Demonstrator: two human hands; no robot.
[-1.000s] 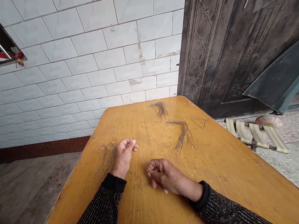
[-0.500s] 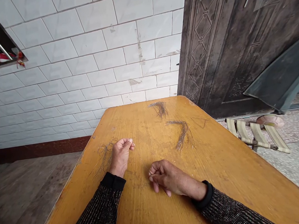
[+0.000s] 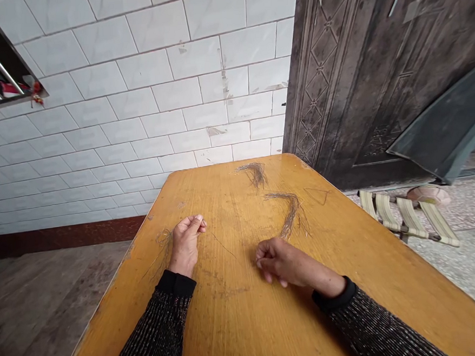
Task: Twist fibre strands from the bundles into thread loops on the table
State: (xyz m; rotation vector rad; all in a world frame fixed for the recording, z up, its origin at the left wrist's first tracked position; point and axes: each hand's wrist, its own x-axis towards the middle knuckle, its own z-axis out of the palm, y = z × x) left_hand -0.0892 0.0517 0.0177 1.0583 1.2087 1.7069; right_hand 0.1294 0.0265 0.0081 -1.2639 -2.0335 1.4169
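My left hand [image 3: 186, 241] is raised over the left part of the table, thumb and forefinger pinched on a thin wire [image 3: 225, 245]. That wire slants down to the right, towards the pinched fingers of my right hand [image 3: 276, 259]; its far end is too fine to follow clearly. Behind my left hand lies a loose tangle of thin wires [image 3: 159, 254], partly covered by it. Just beyond my right hand rests a bent bundle of wires [image 3: 290, 209]. A smaller wire bundle [image 3: 255, 172] lies near the table's far edge.
The wooden table [image 3: 232, 330] reaches almost to the white tiled wall [image 3: 166, 85]. A single bent wire [image 3: 320, 195] lies by its right edge. To the right stand a strapped folding stool [image 3: 411, 214] and a dark carved door [image 3: 361, 82].
My right hand has moved right and away from me, nearer the bent bundle. My left hand has shifted slightly left, so the gap between the hands is wider.
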